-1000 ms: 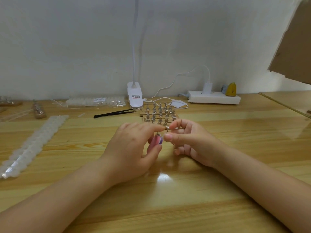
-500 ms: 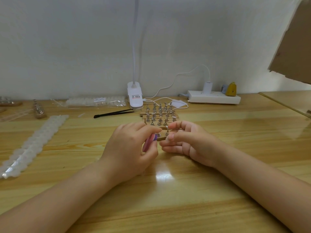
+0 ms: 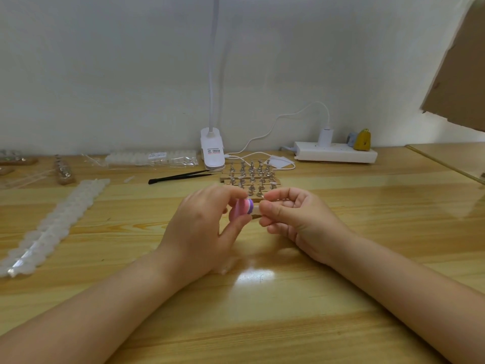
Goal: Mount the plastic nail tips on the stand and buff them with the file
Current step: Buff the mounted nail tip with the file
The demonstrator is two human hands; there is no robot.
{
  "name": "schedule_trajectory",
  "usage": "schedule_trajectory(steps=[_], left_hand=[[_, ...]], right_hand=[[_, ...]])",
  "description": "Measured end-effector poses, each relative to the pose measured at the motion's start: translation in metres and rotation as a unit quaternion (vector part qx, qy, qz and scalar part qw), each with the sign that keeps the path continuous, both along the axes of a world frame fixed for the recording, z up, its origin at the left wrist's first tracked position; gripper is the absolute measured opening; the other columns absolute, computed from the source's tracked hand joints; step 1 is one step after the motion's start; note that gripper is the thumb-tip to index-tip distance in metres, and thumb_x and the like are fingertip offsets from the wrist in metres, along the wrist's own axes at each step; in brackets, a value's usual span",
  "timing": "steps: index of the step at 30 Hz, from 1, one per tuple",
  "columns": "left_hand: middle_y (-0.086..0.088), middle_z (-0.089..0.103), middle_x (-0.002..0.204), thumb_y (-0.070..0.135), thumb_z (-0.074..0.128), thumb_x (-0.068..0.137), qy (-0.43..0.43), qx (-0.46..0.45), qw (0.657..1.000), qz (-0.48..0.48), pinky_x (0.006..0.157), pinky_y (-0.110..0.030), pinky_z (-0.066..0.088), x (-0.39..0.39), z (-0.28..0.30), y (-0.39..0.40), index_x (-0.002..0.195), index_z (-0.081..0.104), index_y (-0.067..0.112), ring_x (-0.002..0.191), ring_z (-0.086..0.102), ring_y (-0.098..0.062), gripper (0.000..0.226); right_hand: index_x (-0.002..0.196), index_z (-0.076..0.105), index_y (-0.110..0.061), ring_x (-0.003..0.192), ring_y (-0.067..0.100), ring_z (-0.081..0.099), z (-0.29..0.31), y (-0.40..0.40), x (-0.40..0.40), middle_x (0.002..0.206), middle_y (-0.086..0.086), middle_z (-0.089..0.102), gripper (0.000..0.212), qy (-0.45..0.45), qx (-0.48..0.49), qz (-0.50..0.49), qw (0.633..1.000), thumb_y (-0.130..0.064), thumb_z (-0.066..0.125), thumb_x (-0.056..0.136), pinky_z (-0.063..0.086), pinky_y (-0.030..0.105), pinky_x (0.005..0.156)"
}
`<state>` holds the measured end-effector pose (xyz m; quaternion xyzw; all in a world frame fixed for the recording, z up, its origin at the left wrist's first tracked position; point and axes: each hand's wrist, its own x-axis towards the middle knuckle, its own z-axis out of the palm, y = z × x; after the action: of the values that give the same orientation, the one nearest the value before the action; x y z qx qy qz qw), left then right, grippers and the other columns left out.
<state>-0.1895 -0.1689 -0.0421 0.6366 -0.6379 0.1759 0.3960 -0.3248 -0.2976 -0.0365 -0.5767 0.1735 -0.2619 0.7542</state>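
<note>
The file (image 3: pixel 243 209) is a short block, pink with a purple end, pinched between thumb and fingers of the left hand (image 3: pixel 202 232) just in front of the wooden stand (image 3: pixel 250 179). The right hand (image 3: pixel 296 219) curls its fingers around something small at the file's tip (too small to identify). The stand carries several rows of metal pegs, too small to count. Two hands, one file, one stand; bare table (image 3: pixel 262 311) lies toward the near edge.

lamp (image 3: pixel 213 74) head cut off at top, right hand (image 3: pixel 296 219) pinch contents hidden
</note>
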Motion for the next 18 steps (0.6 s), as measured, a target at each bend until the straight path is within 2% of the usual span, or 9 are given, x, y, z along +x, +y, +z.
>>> schedule_trajectory(steps=[3,5,7,9,11,12,16,18], left_hand=[[0.0,0.063,0.094,0.022,0.064,0.087,0.01,-0.041,0.996,-0.08,0.077,-0.019,0.049,-0.0036,0.0007,-0.0012,0.104,0.063,0.006,0.082,0.058,-0.01,0.024],[-0.002,0.063,0.093,0.015,0.071,0.084,-0.001,-0.024,0.996,-0.081,0.077,-0.025,0.052,-0.001,-0.0018,-0.0023,0.101,0.064,0.005,0.083,0.059,-0.012,0.021],[0.0,0.063,0.095,0.009,0.073,0.082,0.013,0.008,0.999,-0.041,0.077,-0.033,0.054,0.0032,-0.0042,-0.0026,0.101,0.064,0.008,0.085,0.059,-0.012,0.021],[0.003,0.061,0.096,0.01,0.071,0.084,0.031,-0.019,0.999,-0.036,0.08,-0.026,0.052,0.0041,-0.0026,-0.0018,0.104,0.063,0.007,0.087,0.058,-0.008,0.022],[0.0,0.06,0.098,0.013,0.069,0.087,0.024,-0.066,0.994,-0.081,0.084,-0.016,0.049,0.0007,0.0016,-0.0025,0.107,0.06,0.003,0.09,0.058,-0.007,0.024],[-0.002,0.06,0.1,0.013,0.067,0.088,0.008,-0.073,0.992,-0.101,0.086,-0.016,0.049,-0.0014,0.0021,-0.0029,0.11,0.058,0.003,0.092,0.058,-0.009,0.025],[-0.007,0.064,0.103,0.006,0.066,0.087,0.002,0.013,0.997,-0.075,0.083,-0.041,0.054,0.0013,-0.0011,-0.0025,0.111,0.062,0.003,0.094,0.062,-0.019,0.025],[-0.007,0.063,0.101,0.003,0.063,0.088,0.012,0.007,0.998,-0.064,0.082,-0.044,0.054,0.0026,-0.0006,-0.0015,0.111,0.062,0.001,0.093,0.063,-0.021,0.023]], right_hand=[[0.096,0.058,-0.002,0.055,0.014,0.067,-0.0006,0.0008,0.0004,0.065,0.009,0.069,0.04,-0.009,0.003,0.006,1.0,-0.013,0.076,0.062,0.052,0.019,0.048],[0.094,0.059,-0.003,0.055,0.013,0.066,0.0006,-0.0002,0.0,0.065,0.009,0.069,0.034,-0.021,0.018,0.02,0.999,-0.012,0.073,0.065,0.052,0.018,0.048],[0.09,0.06,-0.005,0.053,0.012,0.065,0.0029,-0.0022,-0.0009,0.066,0.009,0.069,0.025,-0.038,0.042,0.03,0.998,-0.01,0.07,0.067,0.051,0.017,0.047],[0.087,0.06,-0.006,0.052,0.011,0.064,0.0039,-0.0032,-0.0011,0.068,0.01,0.069,0.022,-0.043,0.051,0.032,0.997,-0.01,0.07,0.067,0.05,0.017,0.046],[0.088,0.06,-0.005,0.052,0.012,0.064,0.0033,-0.0025,-0.0014,0.068,0.01,0.068,0.025,-0.036,0.041,0.032,0.998,-0.01,0.071,0.067,0.05,0.017,0.046],[0.088,0.059,-0.005,0.052,0.012,0.064,0.0028,-0.0018,-0.0016,0.067,0.011,0.068,0.025,-0.034,0.036,0.037,0.998,-0.01,0.071,0.067,0.051,0.017,0.046],[0.086,0.059,-0.005,0.051,0.012,0.063,0.0039,-0.0006,-0.0017,0.066,0.011,0.068,0.021,-0.044,0.036,0.05,0.997,-0.009,0.07,0.068,0.05,0.017,0.047],[0.086,0.059,-0.006,0.051,0.012,0.063,0.0039,-0.0011,-0.0012,0.067,0.011,0.068,0.022,-0.046,0.036,0.048,0.997,-0.01,0.07,0.068,0.05,0.017,0.046]])
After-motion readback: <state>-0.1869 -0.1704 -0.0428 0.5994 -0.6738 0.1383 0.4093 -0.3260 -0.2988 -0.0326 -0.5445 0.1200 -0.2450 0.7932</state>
